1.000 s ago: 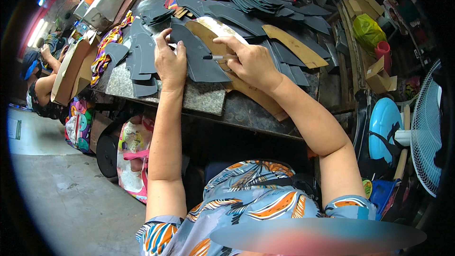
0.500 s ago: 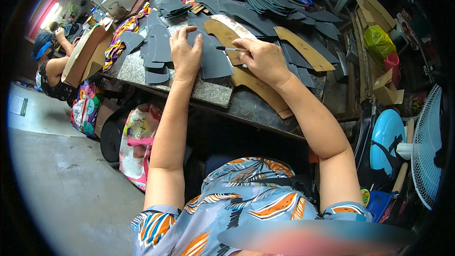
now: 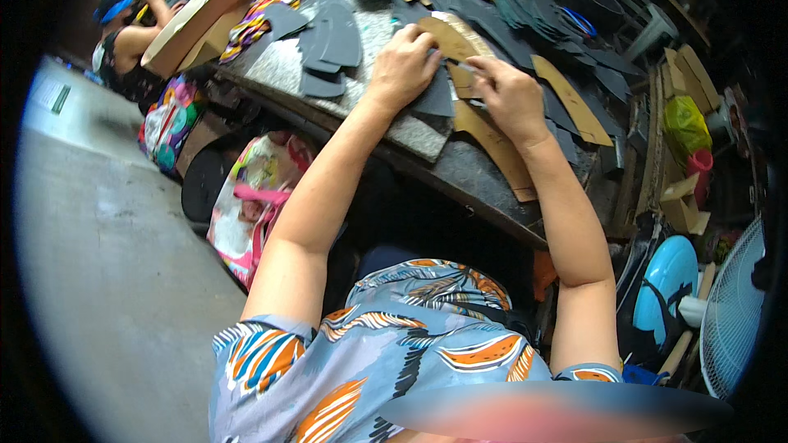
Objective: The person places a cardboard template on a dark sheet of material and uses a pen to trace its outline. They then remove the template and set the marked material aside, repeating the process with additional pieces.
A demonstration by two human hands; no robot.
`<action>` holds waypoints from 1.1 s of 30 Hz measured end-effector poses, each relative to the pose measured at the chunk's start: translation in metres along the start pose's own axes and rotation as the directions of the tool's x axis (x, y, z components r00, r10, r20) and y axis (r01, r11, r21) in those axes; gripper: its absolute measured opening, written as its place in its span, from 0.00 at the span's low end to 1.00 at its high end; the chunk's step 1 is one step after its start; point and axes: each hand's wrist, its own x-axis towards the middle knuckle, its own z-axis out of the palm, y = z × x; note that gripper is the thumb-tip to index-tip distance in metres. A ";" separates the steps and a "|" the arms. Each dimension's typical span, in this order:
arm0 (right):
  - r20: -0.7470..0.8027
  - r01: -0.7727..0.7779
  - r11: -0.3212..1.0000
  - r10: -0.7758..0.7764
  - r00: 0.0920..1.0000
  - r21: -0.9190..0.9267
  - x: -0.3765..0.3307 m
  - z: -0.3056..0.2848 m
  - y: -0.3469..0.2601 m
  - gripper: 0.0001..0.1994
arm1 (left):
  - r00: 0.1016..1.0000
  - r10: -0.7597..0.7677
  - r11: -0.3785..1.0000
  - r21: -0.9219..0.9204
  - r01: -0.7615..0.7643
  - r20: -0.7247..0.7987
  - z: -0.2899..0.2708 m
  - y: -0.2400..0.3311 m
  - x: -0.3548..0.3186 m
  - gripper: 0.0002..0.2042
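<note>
My left hand (image 3: 404,67) rests over a dark grey cut piece (image 3: 435,100), its bent fingers closed at the left edge of a curved tan template (image 3: 447,39). Between the fingers of my right hand (image 3: 510,97) is a slim pen (image 3: 466,67), pointing left across the template; its tip is hard to make out. Below that hand, another curved tan template (image 3: 497,146) reaches toward the table's near edge. A third tan template (image 3: 570,98) lies to the right on dark pieces.
Stacks of dark pieces (image 3: 332,37) cover a speckled stone slab (image 3: 275,66) and the table behind. A person (image 3: 127,49) sits at the far left beside a cardboard box (image 3: 185,37). A floral bag (image 3: 254,189) hangs below the table edge. At right stands a fan (image 3: 735,312).
My left hand has gone from raised and spread to closed at the template's edge. The pen in my right hand has come down toward the template. The whole view has turned and shifted.
</note>
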 end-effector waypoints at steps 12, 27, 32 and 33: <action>-0.078 -0.162 0.963 0.148 0.986 -0.215 0.004 -0.006 0.007 0.13 | 0.990 -0.048 0.998 0.022 0.051 -0.132 -0.010 0.001 0.002 0.06; 0.067 0.424 0.904 -0.420 0.905 -0.064 -0.009 0.005 -0.044 0.16 | 0.773 -0.611 0.730 0.500 0.466 0.171 -0.073 -0.052 -0.034 0.34; 0.331 0.380 0.924 -0.343 0.879 -0.050 -0.014 0.012 -0.052 0.13 | 0.798 -0.533 0.814 0.428 0.392 0.283 -0.088 -0.027 -0.046 0.31; 0.314 0.327 0.937 -0.275 0.909 -0.124 -0.012 0.011 -0.048 0.11 | 0.782 -0.530 0.833 0.376 0.407 0.329 -0.094 -0.025 -0.046 0.31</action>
